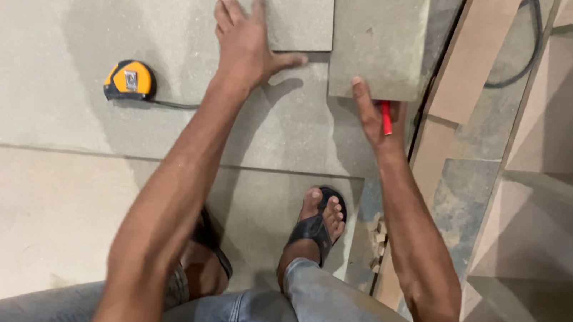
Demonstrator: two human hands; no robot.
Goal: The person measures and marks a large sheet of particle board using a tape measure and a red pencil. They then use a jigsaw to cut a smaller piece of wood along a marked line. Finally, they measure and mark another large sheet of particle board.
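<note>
Boards of pale, speckled particleboard (48, 47) cover the workshop floor, their surface matte and grainy, with a straight seam running across below the arms. On the left lies a yellow and black tape measure (130, 81), rounded and squat, its dark tape trailing right along the sheet.

Near the middle, the person's left hand (246, 41) presses flat on a small rectangular offcut (296, 11) of the same pale board, fingers spread wide and straight, thumb stretched out along the piece's lower edge.

Just to the right, a second, greyer rectangular panel (376, 34) lies beside the first, their edges close together. The right hand (376, 117) rests at this panel's lower edge, forefinger extended onto the board while the remaining fingers curl around a slim red pencil (385, 118).

Below, a foot in a black rubber sandal (315, 222) stands on the big sheet, above worn blue jeans (326, 317).

Farther right, smooth brown fibreboard strips (475, 53) lie lengthwise on the floor, with a black cable (521, 58) looping past them. At the far right stands an open shelf unit (570, 193) of plain board, its compartments square-cut and unfinished.
</note>
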